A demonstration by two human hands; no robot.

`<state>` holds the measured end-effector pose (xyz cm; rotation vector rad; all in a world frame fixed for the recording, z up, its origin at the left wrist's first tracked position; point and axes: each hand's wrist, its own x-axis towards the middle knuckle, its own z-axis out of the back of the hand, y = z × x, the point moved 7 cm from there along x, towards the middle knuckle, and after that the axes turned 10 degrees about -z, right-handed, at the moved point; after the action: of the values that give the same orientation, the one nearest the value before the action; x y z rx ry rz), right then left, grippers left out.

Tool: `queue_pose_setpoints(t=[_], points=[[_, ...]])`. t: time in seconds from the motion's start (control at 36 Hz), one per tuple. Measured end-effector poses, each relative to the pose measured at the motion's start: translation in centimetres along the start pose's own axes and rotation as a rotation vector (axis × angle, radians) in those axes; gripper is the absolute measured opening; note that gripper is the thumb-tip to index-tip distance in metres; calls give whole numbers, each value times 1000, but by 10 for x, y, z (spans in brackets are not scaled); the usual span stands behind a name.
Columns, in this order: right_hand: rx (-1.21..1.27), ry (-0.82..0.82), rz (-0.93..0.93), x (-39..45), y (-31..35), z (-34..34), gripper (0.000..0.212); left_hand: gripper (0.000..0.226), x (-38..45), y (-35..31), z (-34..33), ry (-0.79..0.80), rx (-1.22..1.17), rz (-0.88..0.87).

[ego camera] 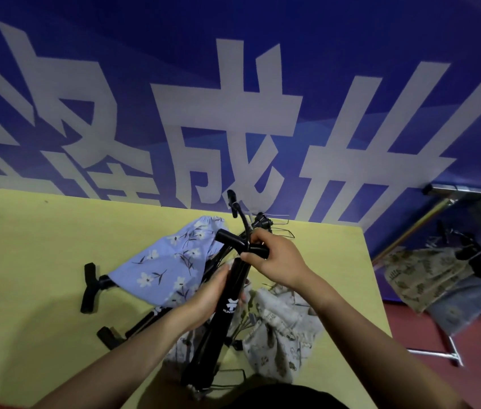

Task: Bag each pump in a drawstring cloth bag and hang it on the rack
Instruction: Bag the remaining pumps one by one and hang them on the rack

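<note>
I hold a black pump upright over the yellow table. My left hand grips its barrel just above the white logo. My right hand grips the right side of its T-handle, by the hose. Under my arms lies a white patterned cloth bag. A blue flowered cloth bag lies to the left, over another black pump whose T-handle sticks out. At the right stands the rack, with filled bags hanging on it.
More black pump parts lie on the table left of my left forearm. Black pump heads and wire hangers sit at the table's far edge. A blue banner wall rises behind the table. Red floor shows at the right.
</note>
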<state>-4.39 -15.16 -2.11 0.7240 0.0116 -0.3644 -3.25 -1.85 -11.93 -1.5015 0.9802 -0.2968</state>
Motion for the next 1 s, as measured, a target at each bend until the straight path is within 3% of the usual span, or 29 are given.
queue_pose_setpoints(t=[0.28, 0.42, 0.5, 0.64, 0.75, 0.83, 0.92, 1.0], points=[[584, -94, -196, 0, -27, 20, 23, 56, 9, -15, 4, 34, -1, -12], [791, -204, -321, -1, -50, 38, 20, 83, 6, -9, 14, 151, 293, 119], [900, -264, -398, -2, -64, 49, 20, 83, 3, -1, 30, 157, 436, 140], [992, -316, -476, -7, -77, 51, 18, 57, 11, -5, 63, -67, 716, 46], [1072, -378, -550, -17, -93, 49, 14, 45, 3, -23, 102, -418, 1024, 21], [1183, -436, -600, -28, -106, 46, 18, 64, -12, -19, 119, -565, 794, 106], [1262, -467, -638, -38, -112, 42, 15, 86, -14, -2, 118, -544, 369, 207], [1325, -484, -650, -46, -114, 34, 16, 58, -15, 7, 98, -507, -131, 296]])
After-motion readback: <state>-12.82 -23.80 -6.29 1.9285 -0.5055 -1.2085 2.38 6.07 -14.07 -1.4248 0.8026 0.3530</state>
